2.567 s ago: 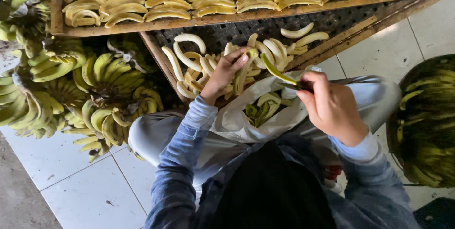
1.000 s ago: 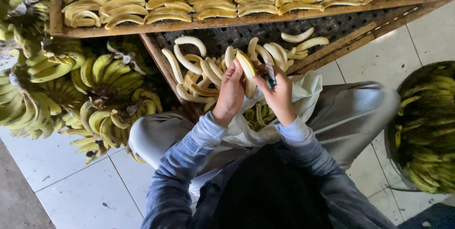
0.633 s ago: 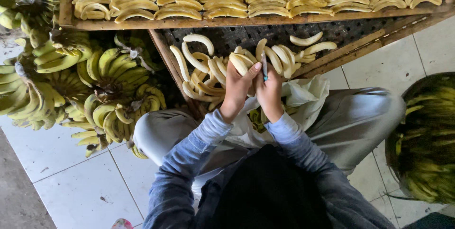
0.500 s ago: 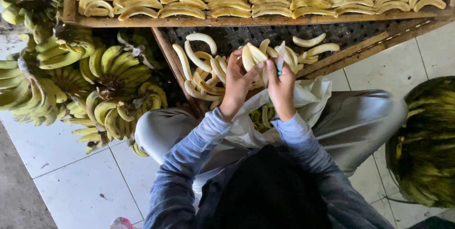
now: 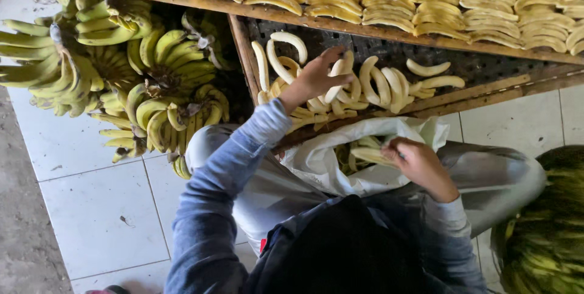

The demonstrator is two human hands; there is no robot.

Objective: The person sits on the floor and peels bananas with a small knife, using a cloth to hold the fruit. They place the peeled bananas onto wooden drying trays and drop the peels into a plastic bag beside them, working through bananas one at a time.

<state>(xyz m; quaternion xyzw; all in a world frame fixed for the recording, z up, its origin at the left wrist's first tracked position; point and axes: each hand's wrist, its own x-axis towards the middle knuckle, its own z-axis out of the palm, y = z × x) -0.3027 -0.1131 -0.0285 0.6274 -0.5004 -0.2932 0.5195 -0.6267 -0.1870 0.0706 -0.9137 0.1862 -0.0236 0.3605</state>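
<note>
My left hand (image 5: 319,78) reaches out over a dark mesh tray (image 5: 486,66) and grips a pale peeled banana (image 5: 338,82) among the other peeled bananas (image 5: 383,84) lying there. My right hand (image 5: 418,163) is low on my lap at the mouth of a white plastic bag (image 5: 319,160). Its fingers curl around a strip of yellow banana peel (image 5: 368,155). More peels lie inside the bag. Whether anything else is in that hand is hidden.
Bunches of unpeeled green-yellow bananas (image 5: 152,81) are heaped at the left on the white tiled floor (image 5: 91,215). A wooden rack (image 5: 340,25) above carries rows of yellow peeled bananas (image 5: 438,2). A round tub of green bananas (image 5: 547,233) stands at the right.
Both hands were together over the tray peeling a banana. Now my left hand has carried the peeled banana down onto the tray, and my right hand has dropped to the bag with the peel.
</note>
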